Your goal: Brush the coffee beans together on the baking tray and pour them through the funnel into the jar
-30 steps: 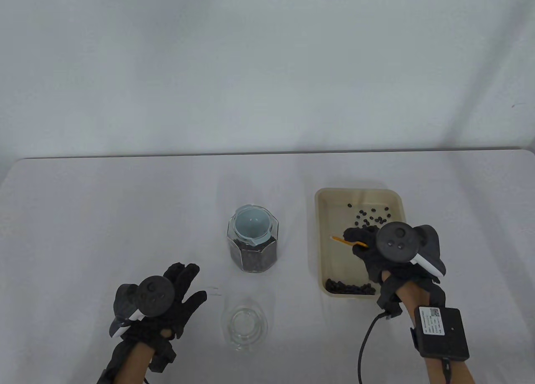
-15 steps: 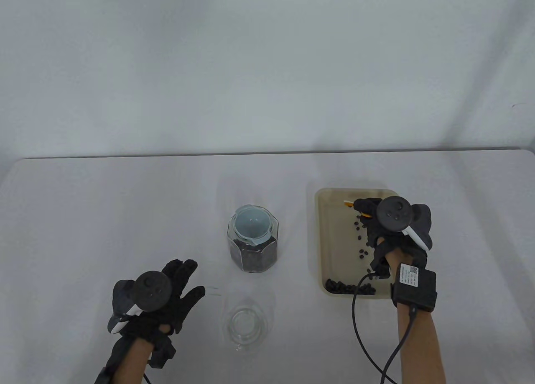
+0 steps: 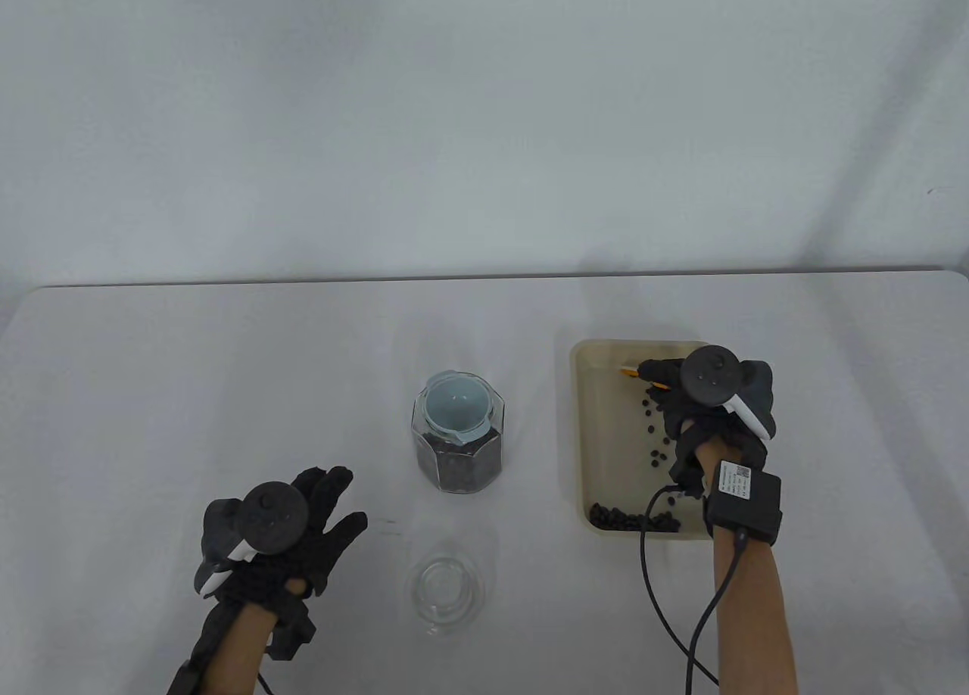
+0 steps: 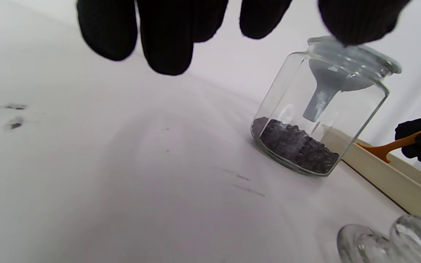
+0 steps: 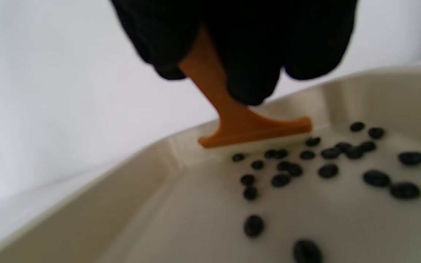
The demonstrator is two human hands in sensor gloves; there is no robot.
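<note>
Right hand (image 3: 681,407) holds the orange brush (image 5: 247,128) in the tray (image 3: 606,453).
Left hand (image 3: 303,528) is open, holding nothing; the box label (image 3: 733,483) is too small to read.

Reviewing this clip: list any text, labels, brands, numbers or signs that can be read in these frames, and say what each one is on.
No text can be read in any view.
White label on the black box strapped to the right forearm: printed lines and a small square code, too small and blurred to read.
Trackers on the left hand and right hand: no visible writing.
Jar, funnel, baking tray, orange brush: no markings seen.
</note>
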